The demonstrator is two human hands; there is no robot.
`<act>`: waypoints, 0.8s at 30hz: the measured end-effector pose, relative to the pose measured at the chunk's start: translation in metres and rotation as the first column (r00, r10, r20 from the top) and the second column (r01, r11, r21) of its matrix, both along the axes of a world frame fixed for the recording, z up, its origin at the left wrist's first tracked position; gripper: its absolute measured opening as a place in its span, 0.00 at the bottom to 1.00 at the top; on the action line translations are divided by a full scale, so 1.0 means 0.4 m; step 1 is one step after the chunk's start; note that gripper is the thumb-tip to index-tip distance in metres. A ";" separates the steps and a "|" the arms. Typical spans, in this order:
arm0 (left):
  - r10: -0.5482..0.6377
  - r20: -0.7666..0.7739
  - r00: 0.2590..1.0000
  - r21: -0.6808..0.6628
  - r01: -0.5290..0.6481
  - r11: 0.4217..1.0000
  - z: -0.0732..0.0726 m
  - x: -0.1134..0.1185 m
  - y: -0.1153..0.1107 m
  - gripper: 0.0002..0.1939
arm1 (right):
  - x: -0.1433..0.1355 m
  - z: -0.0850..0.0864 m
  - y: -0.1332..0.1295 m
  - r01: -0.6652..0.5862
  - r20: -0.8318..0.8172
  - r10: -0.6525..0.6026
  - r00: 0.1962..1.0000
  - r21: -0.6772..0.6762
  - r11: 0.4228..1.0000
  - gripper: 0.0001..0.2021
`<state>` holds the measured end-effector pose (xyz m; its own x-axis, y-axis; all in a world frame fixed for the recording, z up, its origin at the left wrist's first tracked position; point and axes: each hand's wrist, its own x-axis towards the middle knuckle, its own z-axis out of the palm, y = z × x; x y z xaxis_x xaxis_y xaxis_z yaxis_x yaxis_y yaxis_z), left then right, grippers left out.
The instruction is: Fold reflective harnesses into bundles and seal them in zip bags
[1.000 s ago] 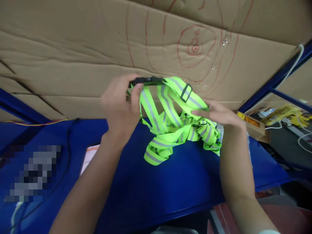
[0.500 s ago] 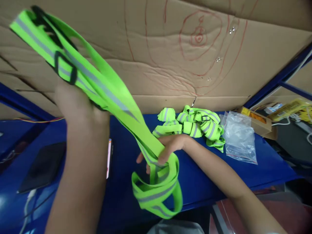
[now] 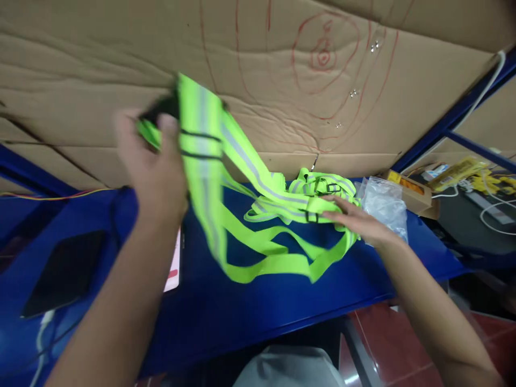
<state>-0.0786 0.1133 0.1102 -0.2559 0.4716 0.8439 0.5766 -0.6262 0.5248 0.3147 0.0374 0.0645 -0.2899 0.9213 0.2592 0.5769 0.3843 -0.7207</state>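
Raised at the left, my left hand (image 3: 151, 156) is closed round the black-backed end of a neon-green reflective strap (image 3: 201, 177) with a grey stripe. Black bands cross the strap beside my fingers. From there it runs to the right in long, loose loops over the table. My right hand (image 3: 357, 217) grips the other part of the strap, close to a black slider buckle (image 3: 312, 216). Just behind that hand lies a pile of similar green straps (image 3: 306, 183), partly covered by the one I hold.
A clear plastic bag (image 3: 385, 201) and an open cardboard box (image 3: 411, 193) sit right of the pile on the blue table (image 3: 242, 317). A black tablet-like device (image 3: 64, 274) with a white cable lies left. A phone (image 3: 174, 266) is partly behind my left forearm. Cardboard (image 3: 258, 64) stands behind.
My left hand has come down and right with its end of the strap. My right hand has moved right and up to the pile, and the hanging coil has spread into open loops.
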 end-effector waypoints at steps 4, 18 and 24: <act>-0.174 -0.334 0.926 -0.101 0.149 0.984 -0.103 0.119 -0.160 0.08 | -0.009 0.085 -0.022 0.267 -0.070 -0.261 0.963 0.399 0.877 0.21; -0.392 -0.690 0.608 -0.301 0.252 0.920 -0.215 0.161 -0.270 0.17 | -0.253 -0.146 -0.017 -0.239 0.347 0.142 0.927 0.255 0.937 0.20; -0.339 -0.697 0.632 -0.292 0.182 0.939 -0.195 0.171 -0.284 0.17 | -0.274 -0.113 -0.066 -0.173 0.455 -0.019 0.890 0.377 0.910 0.23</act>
<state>-0.0102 -0.0003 0.0323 0.5595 0.5785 0.5936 0.6460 -0.7530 0.1250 0.2050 0.0108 0.0192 -0.5267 0.7364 0.4245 0.7507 0.6373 -0.1742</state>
